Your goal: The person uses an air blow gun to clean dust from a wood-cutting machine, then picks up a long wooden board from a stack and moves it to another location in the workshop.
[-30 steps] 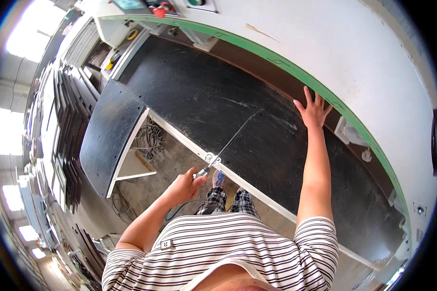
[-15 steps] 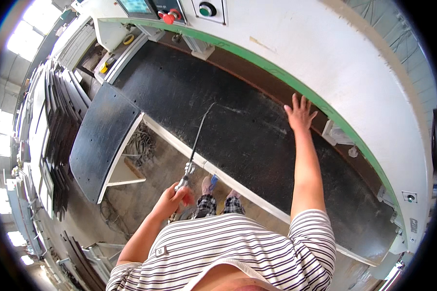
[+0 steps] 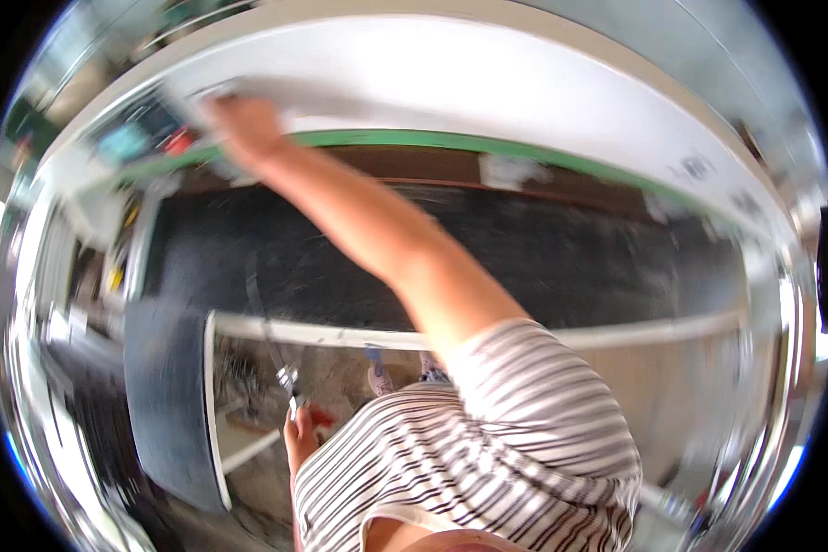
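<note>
My left hand (image 3: 301,437) is low beside my body, closed around the handle of an air blow gun (image 3: 288,377). Its long thin nozzle reaches up over the front edge of the black work table (image 3: 524,267). My right arm stretches across the table to the far left. There, my right hand (image 3: 247,127) is at the white machine panel (image 3: 414,74), over the place of the green push button, which it hides. Motion smears that hand, so how its fingers are held does not show.
A red knob (image 3: 180,141) and a screen (image 3: 124,143) sit left of my right hand. Along the machine's lower edge runs a green strip (image 3: 396,139). A dark side panel (image 3: 170,396) juts out at the left, and a white rail (image 3: 340,335) borders the table.
From the machine's green edge at the right, my right hand has swung far left onto the control panel. My view has turned. The blow gun stays in my left hand.
</note>
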The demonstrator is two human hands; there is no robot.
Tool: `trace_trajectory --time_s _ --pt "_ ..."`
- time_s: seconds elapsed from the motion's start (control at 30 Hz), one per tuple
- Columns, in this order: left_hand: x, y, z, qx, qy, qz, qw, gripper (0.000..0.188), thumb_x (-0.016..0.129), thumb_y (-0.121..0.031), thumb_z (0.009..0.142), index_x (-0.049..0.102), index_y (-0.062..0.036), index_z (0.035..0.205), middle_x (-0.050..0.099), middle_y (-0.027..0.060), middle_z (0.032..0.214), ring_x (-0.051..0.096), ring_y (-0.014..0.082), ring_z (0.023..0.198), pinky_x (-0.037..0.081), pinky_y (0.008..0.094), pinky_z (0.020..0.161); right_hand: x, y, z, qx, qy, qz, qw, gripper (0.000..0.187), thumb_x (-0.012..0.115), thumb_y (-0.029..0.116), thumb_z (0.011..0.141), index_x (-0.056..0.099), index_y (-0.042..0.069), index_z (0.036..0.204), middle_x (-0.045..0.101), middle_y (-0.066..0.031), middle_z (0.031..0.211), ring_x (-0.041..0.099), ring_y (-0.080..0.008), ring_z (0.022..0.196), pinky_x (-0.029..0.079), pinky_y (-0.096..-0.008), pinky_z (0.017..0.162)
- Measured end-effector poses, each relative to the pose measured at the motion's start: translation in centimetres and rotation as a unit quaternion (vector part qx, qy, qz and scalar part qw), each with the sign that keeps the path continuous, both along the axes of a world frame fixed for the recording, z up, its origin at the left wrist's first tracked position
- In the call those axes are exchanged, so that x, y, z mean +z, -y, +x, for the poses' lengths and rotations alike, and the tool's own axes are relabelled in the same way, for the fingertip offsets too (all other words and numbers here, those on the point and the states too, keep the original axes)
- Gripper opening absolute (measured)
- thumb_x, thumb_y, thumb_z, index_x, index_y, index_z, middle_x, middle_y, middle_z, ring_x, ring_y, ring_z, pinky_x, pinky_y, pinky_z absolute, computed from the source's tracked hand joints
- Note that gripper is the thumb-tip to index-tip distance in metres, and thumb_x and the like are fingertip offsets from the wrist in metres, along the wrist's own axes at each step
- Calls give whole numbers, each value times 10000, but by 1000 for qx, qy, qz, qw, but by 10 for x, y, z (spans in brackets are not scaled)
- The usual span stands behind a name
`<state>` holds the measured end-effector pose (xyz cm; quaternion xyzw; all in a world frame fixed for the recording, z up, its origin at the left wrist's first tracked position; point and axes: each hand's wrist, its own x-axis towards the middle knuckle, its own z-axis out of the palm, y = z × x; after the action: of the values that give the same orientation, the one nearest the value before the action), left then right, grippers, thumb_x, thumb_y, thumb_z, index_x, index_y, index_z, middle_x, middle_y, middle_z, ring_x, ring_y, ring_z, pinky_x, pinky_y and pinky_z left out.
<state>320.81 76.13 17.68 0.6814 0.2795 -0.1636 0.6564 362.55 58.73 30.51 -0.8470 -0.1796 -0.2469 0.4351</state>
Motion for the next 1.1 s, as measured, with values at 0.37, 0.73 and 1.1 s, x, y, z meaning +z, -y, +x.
trace_trajectory --time_s 0.37,0.73,1.1 --pt "-60 -46 4 -57 121 -31 991 397 437 -402 977 541 -21 1020 614 54 749 559 135 639 448 284 598 28 13 -27 -103 49 -131 985 246 530 103 832 544 83 1077 604 -106 628 634 -307 616 488 -425 536" --pt "-73 -51 -10 -44 135 -5 990 412 447 -432 971 532 -34 1032 575 32 769 542 112 666 448 274 647 -113 97 -210 -15 -5 -12 1000 324 628 232 864 499 102 1131 670 -102 767 670 -286 689 526 -400 552" --pt "-44 -10 2 -501 -65 315 803 555 508 -554 889 481 -78 1173 667 176 791 653 369 800 483 448 672 -166 295 -363 -318 -147 240 905 174 509 84 935 482 19 1094 648 -85 809 639 -118 628 543 -259 568"
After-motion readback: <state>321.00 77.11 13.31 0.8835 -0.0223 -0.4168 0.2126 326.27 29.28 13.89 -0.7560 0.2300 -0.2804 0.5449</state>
